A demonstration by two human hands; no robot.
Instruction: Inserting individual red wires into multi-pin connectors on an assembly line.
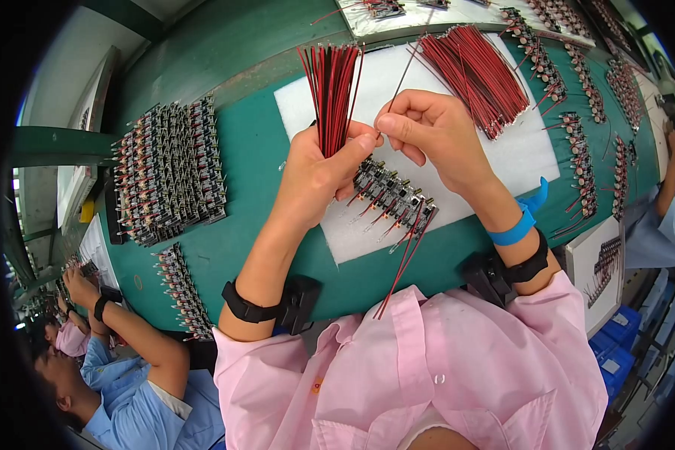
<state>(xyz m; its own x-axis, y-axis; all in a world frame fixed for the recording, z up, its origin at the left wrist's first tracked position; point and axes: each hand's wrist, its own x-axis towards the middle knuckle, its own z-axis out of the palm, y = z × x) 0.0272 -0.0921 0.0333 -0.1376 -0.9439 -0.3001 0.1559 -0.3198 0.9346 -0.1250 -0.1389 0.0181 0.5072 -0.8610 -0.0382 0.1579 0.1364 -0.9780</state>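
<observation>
My left hand (319, 169) is closed round an upright bundle of red and black wires (331, 94). Beside it, my right hand (431, 131) pinches a single dark wire (403, 81) between thumb and fingertips, and the fingertips of both hands nearly meet. Just below them lies a row of small circuit boards (394, 196) on a white foam sheet (442, 214). A few red and black wires (405, 270) trail from the row's near end toward me. Behind my right hand, a large pile of red and black wires (478, 79) rests on the foam.
Stacked rows of circuit boards (169, 172) stand on the green table (251, 161) at left, with another row (184, 292) nearer me. More board rows (581, 165) lie at right, by a white tray (596, 266). A co-worker (135, 360) sits close on my left; another person's arm (671, 165) shows far right.
</observation>
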